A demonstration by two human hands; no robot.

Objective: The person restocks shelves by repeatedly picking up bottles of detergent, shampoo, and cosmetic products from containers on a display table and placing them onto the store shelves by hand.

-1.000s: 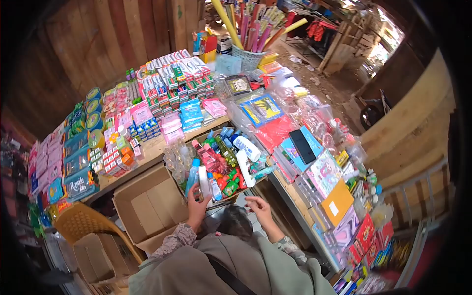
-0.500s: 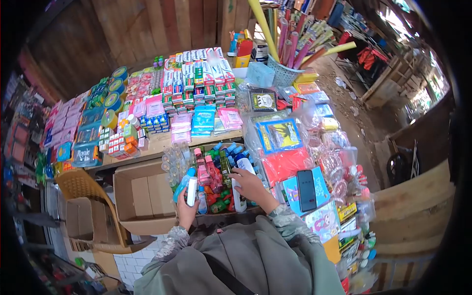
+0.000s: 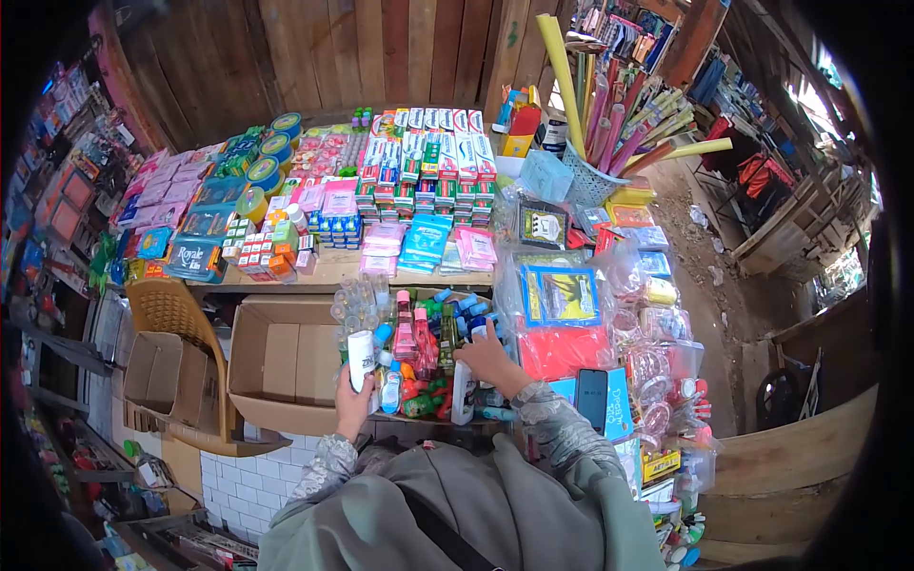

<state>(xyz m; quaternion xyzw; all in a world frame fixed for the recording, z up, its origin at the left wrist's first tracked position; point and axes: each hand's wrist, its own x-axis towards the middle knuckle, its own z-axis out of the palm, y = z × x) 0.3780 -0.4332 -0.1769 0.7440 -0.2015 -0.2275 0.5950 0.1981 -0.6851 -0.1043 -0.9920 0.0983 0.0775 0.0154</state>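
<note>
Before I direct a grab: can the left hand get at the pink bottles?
Probably not without freeing itself first: the left hand holds a white bottle. Otherwise, the pink bottles look within reach, their tops uncovered.

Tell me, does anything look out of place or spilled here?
The phone, screen lit among the goods, looks personal rather than for sale. Bottles sit jumbled, unlike the stacked cartons. Litter dots the dirt floor. No spill shows.

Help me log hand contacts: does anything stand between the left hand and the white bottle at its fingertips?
Nothing visible does: the left hand holds the white bottle directly. The pink bottles stand off to the right, not between them.
</note>
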